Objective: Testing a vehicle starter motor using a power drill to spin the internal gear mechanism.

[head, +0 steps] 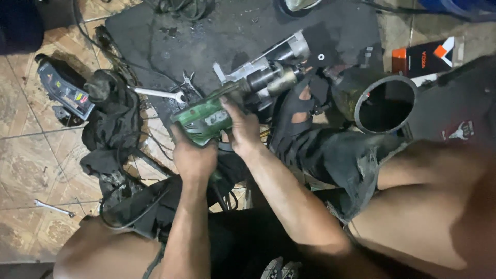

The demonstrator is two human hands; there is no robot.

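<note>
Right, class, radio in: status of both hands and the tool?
Left hand and right hand both gripping green power tool. Tool nose against grey motor unit. Wrench lies alongside.

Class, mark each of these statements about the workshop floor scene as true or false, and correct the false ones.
1. Both hands grip a green power tool. True: the left hand and right hand are on it.
2. A silver wrench lies on the dark mat. True.
3. The metal starter motor lies on a wooden bench. False: it rests on the dark mat on the floor.
4. The dark round tube stands left of the hands. False: it is to their right.
5. Another small wrench lies on the tiled floor. True.
</note>
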